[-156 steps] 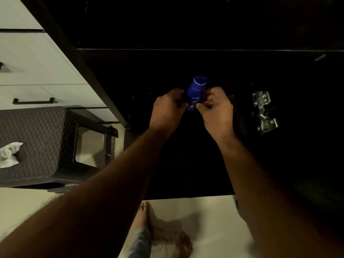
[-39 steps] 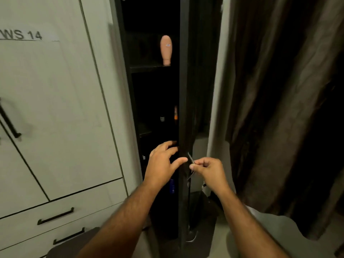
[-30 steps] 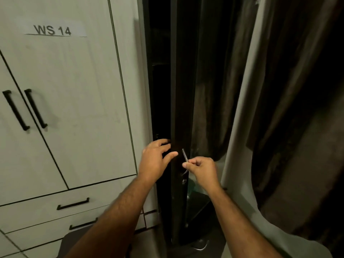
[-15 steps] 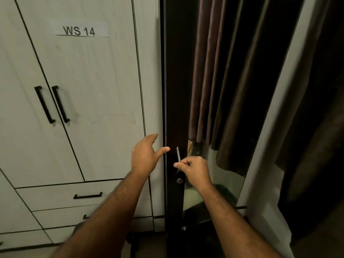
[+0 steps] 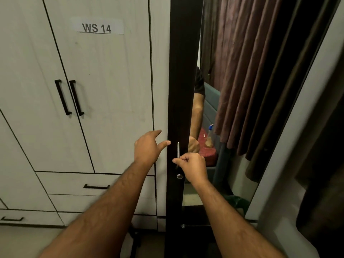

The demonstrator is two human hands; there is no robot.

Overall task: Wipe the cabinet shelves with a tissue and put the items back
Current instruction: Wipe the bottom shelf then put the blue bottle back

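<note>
Gripping: your right hand [image 5: 193, 167] pinches the slim metal handle [image 5: 178, 150] on the dark cabinet door [image 5: 183, 81], thumb and curled fingers closed on its lower part; the handle's bottom end is hidden behind your fingers.
Left hand: your left hand [image 5: 149, 148] is spread and holds nothing, thumb tip at the door's left edge, forefinger pointing toward the pale wardrobe panel [image 5: 160, 71] beside it; whether the thumb touches the door cannot be told.
Hidden: the door stands flush in its frame, so the shelves, the items and any tissue are out of sight behind it.
Lock: a small round keyhole [image 5: 179, 176] sits just below your right hand on the door.
Mirror: a mirrored strip [image 5: 202, 118] right of the door shows a reflected arm and fist, a red cushion and a bottle with a blue top; the reflection is narrow and cut off by the door's edge.
Around: white wardrobe doors with two black bar handles [image 5: 69, 97] and a paper label reading "WS 14" [image 5: 96, 27] fill the left; drawers with black pulls [image 5: 96, 186] lie beneath.
Right side: brown curtains [image 5: 260, 71] hang in heavy folds, their lower reach lost in shadow.
</note>
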